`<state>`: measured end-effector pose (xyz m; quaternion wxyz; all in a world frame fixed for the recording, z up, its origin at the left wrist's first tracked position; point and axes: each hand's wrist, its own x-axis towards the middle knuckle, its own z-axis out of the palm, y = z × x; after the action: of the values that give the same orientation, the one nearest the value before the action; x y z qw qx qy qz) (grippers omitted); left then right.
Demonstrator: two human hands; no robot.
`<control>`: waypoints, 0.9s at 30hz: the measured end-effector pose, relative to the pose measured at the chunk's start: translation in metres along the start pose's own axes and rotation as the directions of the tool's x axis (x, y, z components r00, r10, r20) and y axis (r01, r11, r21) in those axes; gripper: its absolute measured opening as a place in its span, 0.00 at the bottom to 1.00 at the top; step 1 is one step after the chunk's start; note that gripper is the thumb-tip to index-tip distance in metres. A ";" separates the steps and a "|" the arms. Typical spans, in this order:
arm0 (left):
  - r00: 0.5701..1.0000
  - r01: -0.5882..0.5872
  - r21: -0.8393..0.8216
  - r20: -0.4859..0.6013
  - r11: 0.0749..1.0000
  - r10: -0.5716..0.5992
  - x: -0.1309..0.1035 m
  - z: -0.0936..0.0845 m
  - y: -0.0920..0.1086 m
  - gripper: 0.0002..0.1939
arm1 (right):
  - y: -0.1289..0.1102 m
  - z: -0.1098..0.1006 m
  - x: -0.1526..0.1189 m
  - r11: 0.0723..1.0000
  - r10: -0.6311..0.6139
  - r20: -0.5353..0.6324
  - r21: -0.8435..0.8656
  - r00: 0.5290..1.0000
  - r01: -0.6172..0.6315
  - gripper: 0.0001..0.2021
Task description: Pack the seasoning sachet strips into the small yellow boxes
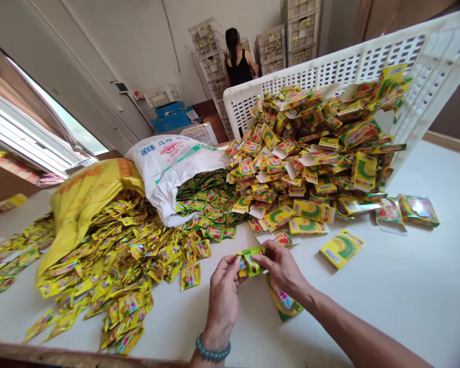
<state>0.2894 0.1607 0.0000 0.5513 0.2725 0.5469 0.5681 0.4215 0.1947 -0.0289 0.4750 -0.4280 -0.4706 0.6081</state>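
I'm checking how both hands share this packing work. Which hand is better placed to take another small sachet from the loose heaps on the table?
Probably the left hand: the spilled sachets lie on its side, just beyond its fingers. The right hand pinches the green sachets too, but sits nearer the flat cartons.

Packet heaps (111, 255) left — bare table (406, 296) right

Legible print: sparse.
White woven sack (168, 163), centre left: blue Chinese characters beside a red emblem, too small to read with certainty. Flat carton (342, 248), lower right of the pile: a barcode, digits illegible. Sachet and carton lettering elsewhere is blurred.
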 end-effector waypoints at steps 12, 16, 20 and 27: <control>0.997 -0.077 -0.034 -0.033 0.996 0.076 0.003 0.025 0.002 0.21 | -0.018 -0.014 0.000 1.000 0.001 0.131 -0.003 0.991 0.000 0.18; 0.972 -0.205 0.406 -0.024 0.891 0.234 -0.006 0.025 0.001 0.20 | -0.026 -0.028 0.007 0.992 -0.083 -0.052 -0.098 0.995 0.077 0.17; 0.947 -0.286 0.868 0.192 0.406 0.258 -0.026 0.037 -0.021 0.26 | -0.038 -0.043 0.010 0.966 -0.178 -0.243 -0.230 0.953 0.122 0.16; 0.925 -0.381 0.884 0.364 0.273 0.110 -0.026 0.027 -0.042 0.48 | -0.039 -0.041 0.008 0.917 -0.224 -0.224 -0.379 0.948 0.127 0.14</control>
<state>0.3343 0.1366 -0.0240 0.2516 0.6871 0.6563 0.1838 0.4668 0.2133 0.0004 0.5000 -0.5399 -0.5434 0.4040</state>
